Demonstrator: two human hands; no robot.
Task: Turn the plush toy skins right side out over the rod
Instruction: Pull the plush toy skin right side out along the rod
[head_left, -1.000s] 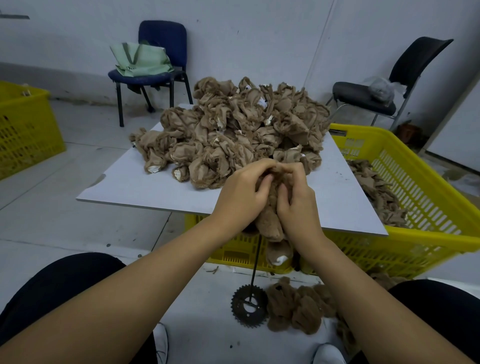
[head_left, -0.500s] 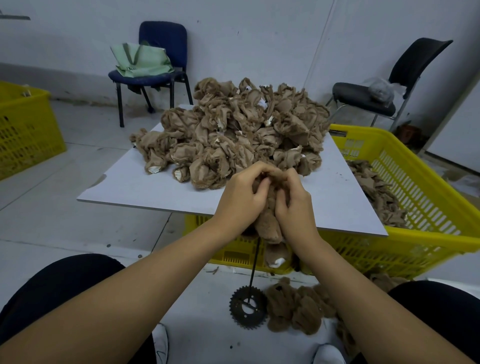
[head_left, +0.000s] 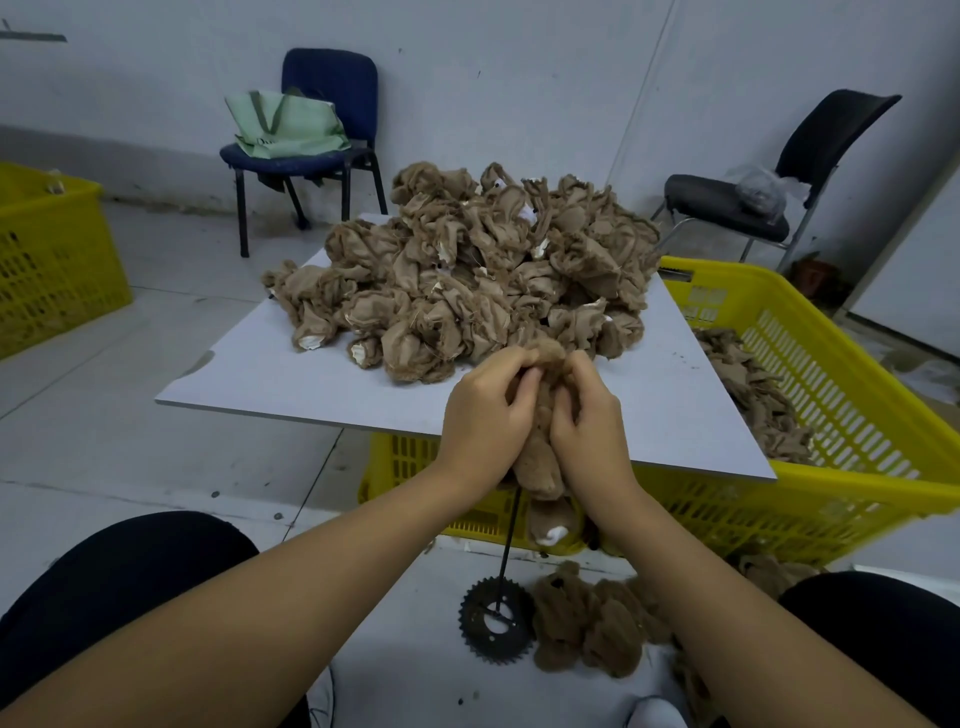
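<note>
Working a brown plush skin (head_left: 540, 447) down over the upright rod (head_left: 510, 530), the left hand (head_left: 480, 421) and right hand (head_left: 592, 431) pinch its bunched top edge with curled fingers, above the tabletop (head_left: 291, 374) edge. Next, judging by the furry lower half, comes peeling the rest downward. Since a second ago, both hands sit slightly lower.

White board (head_left: 270, 384) carries a heap of inside-out skins (head_left: 483, 280).
</note>
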